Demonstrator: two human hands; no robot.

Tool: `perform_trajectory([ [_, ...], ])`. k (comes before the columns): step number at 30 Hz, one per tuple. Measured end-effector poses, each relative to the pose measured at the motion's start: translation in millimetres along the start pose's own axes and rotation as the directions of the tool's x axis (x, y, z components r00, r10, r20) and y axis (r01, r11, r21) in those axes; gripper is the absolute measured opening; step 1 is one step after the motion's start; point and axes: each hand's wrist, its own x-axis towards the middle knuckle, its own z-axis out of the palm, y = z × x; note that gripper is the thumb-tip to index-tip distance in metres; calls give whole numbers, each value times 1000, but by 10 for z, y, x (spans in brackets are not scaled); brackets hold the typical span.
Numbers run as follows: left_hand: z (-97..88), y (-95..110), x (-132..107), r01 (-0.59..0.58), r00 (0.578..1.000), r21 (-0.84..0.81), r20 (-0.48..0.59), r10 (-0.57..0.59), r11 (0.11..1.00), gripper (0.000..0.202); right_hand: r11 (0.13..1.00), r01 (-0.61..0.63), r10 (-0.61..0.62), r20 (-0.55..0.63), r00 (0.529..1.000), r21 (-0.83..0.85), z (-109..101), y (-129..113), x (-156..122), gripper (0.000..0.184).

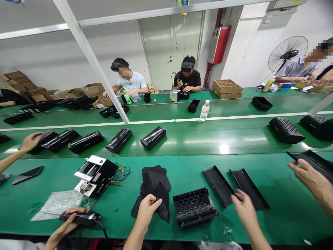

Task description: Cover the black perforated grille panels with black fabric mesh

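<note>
My left hand (148, 208) pinches a thin black fabric sheet (163, 206) between thumb and fingers, over a loose pile of similar black sheets (155, 175). To its right lies a black plastic housing with a perforated face (192, 205). My right hand (244, 205) is held with its fingers apart and nothing visible in them, by the near end of a long black panel (218, 184); whether the fingertips touch it I cannot tell. A second black panel (249, 189) lies just beyond that hand.
At the left, a co-worker's hand (69, 224) holds an electric screwdriver (80, 218) near a white-and-black machine (95, 175). Another co-worker's hand (309, 177) grips a black panel at the right. Several black housings (153, 138) stand on the green belt (208, 135), beyond the bench.
</note>
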Motion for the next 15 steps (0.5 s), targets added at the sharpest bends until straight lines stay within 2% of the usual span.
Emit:
perform_trajectory([
  [1, 49, 61, -28, -10, 1000, 8, 18, 10, 1000, 41, 999, 49, -45, 186, 981, -15, 184, -177, -193, 47],
  [2, 105, 113, -55, -20, 999, 13, 34, 19, 1000, 41, 994, 109, -101, 402, 910, 3, 382, -348, -397, 42],
  [3, 165, 157, -81, -29, 998, 16, 51, 28, 999, 40, 986, 163, -158, 545, 823, 40, 581, -500, -596, 40],
  [4, 226, 193, -106, -43, 997, 16, 68, 42, 999, 39, 976, 210, -200, 646, 737, 63, 766, -626, -776, 40],
  [5, 283, 221, -129, -61, 995, 13, 82, 60, 998, 39, 965, 251, -229, 701, 676, 73, 927, -722, -924, 37],
  [6, 333, 240, -149, -83, 992, 5, 93, 82, 997, 38, 953, 296, -250, 725, 642, 66, 1054, -785, -1033, 28],
  [8, 397, 256, -184, -112, 988, -24, 108, 114, 993, 37, 929, 368, -281, 729, 624, 43, 1195, -833, -1131, 15],
  [10, 406, 247, -209, -80, 986, -66, 140, 89, 995, 36, 921, 388, -299, 719, 628, 44, 1205, -818, -1097, 20],
  [13, 338, 221, -231, 9, 977, -99, 214, 12, 995, 36, 939, 330, -295, 722, 626, 97, 1108, -775, -936, 26],
  [15, 271, 218, -227, 22, 973, -88, 232, -1, 996, 35, 956, 261, -278, 701, 656, 135, 1049, -758, -823, 29],
])
